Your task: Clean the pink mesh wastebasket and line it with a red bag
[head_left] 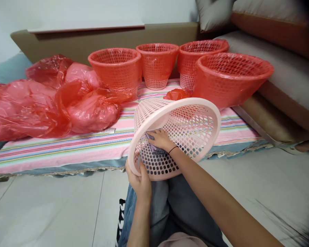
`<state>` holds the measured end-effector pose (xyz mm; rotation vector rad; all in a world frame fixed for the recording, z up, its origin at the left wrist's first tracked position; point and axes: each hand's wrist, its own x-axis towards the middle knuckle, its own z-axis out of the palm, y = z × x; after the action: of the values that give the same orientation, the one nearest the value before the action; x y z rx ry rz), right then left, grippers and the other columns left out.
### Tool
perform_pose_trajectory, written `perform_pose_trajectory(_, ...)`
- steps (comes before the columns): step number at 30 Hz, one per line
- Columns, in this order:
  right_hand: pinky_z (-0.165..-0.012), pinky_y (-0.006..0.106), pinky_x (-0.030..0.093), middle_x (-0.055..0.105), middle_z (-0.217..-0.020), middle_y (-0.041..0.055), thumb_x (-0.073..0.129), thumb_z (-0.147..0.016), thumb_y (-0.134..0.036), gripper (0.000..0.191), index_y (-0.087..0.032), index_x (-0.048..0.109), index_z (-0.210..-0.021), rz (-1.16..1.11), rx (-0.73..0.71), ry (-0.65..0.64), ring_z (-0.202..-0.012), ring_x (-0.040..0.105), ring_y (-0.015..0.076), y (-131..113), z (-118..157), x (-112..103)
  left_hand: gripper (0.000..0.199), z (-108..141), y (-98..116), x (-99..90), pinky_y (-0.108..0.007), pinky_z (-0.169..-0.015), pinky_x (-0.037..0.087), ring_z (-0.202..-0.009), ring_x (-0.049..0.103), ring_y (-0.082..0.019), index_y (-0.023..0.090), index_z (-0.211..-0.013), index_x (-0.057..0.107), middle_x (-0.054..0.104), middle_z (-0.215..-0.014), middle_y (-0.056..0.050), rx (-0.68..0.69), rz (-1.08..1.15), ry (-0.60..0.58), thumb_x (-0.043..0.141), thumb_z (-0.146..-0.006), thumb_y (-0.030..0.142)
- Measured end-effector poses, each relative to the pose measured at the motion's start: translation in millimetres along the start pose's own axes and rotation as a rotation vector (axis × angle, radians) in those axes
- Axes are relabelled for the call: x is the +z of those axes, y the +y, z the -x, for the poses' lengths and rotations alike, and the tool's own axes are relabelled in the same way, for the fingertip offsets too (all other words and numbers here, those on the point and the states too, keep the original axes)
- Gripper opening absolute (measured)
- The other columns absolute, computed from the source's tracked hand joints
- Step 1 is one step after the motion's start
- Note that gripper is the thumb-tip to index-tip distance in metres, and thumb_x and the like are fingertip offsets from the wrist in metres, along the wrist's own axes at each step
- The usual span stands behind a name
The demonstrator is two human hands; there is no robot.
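Pink basket [195, 101], one, perforated: tipped on its side above the lap [157, 202], at the front edge of the striped cover [67, 151], mouth facing the person. Left hand [139, 180]: clamped on the rim at its lower left, thumb inside, the basket's body reaching up and away from the grip. Patterned cloth [159, 151], one, greyish purple: inside the basket, against the wall, beneath the right hand [160, 139]; fingers extended over it, whether pinching it cannot be told. Red-wrapped baskets [113, 73], four: upright along the cover's rear edge, the rightmost nearer its right end. Red bags [87, 106], bulging: heaped at the cover's left end.
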<state>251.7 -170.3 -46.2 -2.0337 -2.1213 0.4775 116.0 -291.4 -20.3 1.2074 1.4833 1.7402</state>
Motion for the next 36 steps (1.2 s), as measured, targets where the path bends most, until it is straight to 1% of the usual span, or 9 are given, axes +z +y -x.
perform_pose_trajectory(5, -0.107, 0.047, 0.032, 0.054, -0.139, 0.0064, 0.049, -0.092, -0.052, 0.05, -0.037, 0.053, -0.139, -0.017, -0.019, 0.043, -0.128, 0.044, 0.0326, 0, 16, 2, 0.038, 1, -2, 0.1, -0.039, -0.106, 0.045, -0.119, 0.061, -0.024, 0.023, -0.126, 0.058, 0.064, -0.126, -0.011, -0.024, 0.014, -0.001, 0.06, -0.088, 0.031)
perform_pose_trajectory(11, -0.11, 0.043, 0.031, 0.058, -0.135, 0.0059, 0.051, -0.091, -0.046, 0.048, -0.033, 0.055, -0.138, -0.031, -0.038, 0.101, -0.125, 0.045, 0.0294, -2, 40, 4, 0.041, 2, -1, -0.1, -0.038, -0.105, 0.046, -0.118, 0.062, -0.023, 0.019, -0.126, 0.056, 0.066, -0.122, -0.012, -0.033, -0.01, 0.0, 0.061, -0.087, 0.028)
perform_pose_trajectory(16, -0.107, 0.041, 0.034, 0.058, -0.134, 0.006, 0.051, -0.091, -0.042, 0.049, -0.032, 0.054, -0.139, -0.047, -0.052, 0.12, -0.124, 0.045, 0.0285, -6, 59, 4, 0.034, 2, 2, 0.0, -0.035, -0.097, 0.05, -0.11, 0.065, -0.022, 0.019, -0.118, 0.059, 0.068, -0.112, -0.01, -0.013, -0.05, 0.031, 0.062, -0.086, 0.027)
perform_pose_trajectory(20, -0.107, 0.042, 0.034, 0.057, -0.136, 0.0063, 0.052, -0.09, -0.039, 0.051, -0.031, 0.053, -0.14, -0.055, -0.063, 0.122, -0.125, 0.044, 0.0291, -9, 73, 2, 0.032, 2, 2, -0.3, -0.033, -0.094, 0.052, -0.105, 0.067, -0.021, 0.019, -0.117, 0.059, 0.069, -0.11, -0.009, -0.006, -0.058, 0.028, 0.061, -0.086, 0.025)
perform_pose_trajectory(28, -0.105, 0.043, 0.035, 0.056, -0.136, 0.0066, 0.054, -0.089, -0.038, 0.052, -0.032, 0.051, -0.141, -0.077, -0.09, 0.111, -0.124, 0.044, 0.0288, -12, 101, -2, 0.033, 4, 1, 0.3, -0.035, -0.096, 0.051, -0.107, 0.066, -0.022, 0.019, -0.116, 0.06, 0.069, -0.109, -0.009, -0.009, -0.061, 0.049, 0.062, -0.085, 0.028)
perform_pose_trajectory(36, -0.107, 0.048, 0.035, 0.053, -0.138, 0.0068, 0.054, -0.088, -0.035, 0.052, -0.032, 0.052, -0.14, -0.11, -0.097, 0.126, -0.128, 0.04, 0.0307, -16, 133, -2, 0.034, 5, -9, -1.3, -0.035, -0.1, 0.048, -0.112, 0.065, -0.022, 0.019, -0.119, 0.06, 0.068, -0.113, -0.009, 0.008, -0.053, 0.045, 0.061, -0.086, 0.027)
